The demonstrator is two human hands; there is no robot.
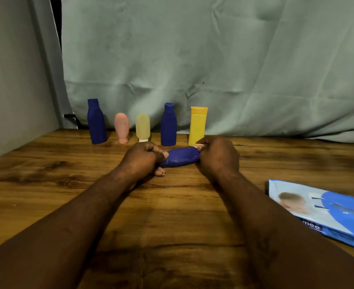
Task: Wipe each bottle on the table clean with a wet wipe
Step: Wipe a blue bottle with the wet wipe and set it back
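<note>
Head view puts the dark blue bottle point(181, 158) lying on its side low over the middle of the worktop point(172, 205), held between both hands; I cannot tell whether it touches the wood. The left hand point(142, 161) has its grip closed round the bottle's left end, fingers curled under and thumb on top. The right hand point(218, 155) is curled at the other end, pinching a small white scrap that reads as the wet wipe point(199, 146) against the bottle. So little wipe shows that it may rub only that end, leaving the middle of the body dirty unless the bottle is turned. A damp, smooth bottle could also twist out of the left grip. Just behind the right knuckles stands the yellow bottle point(197, 128), close enough that a wide stroke could tip it into the second blue bottle point(168, 127) beside it. Further left in the same row stand the pale tube point(142, 127), the pink bottle point(121, 127) and the tall blue bottle point(96, 124), all upright against the cloth point(213, 59). The wipe pack point(326, 209) lies well apart at the right edge.
</note>
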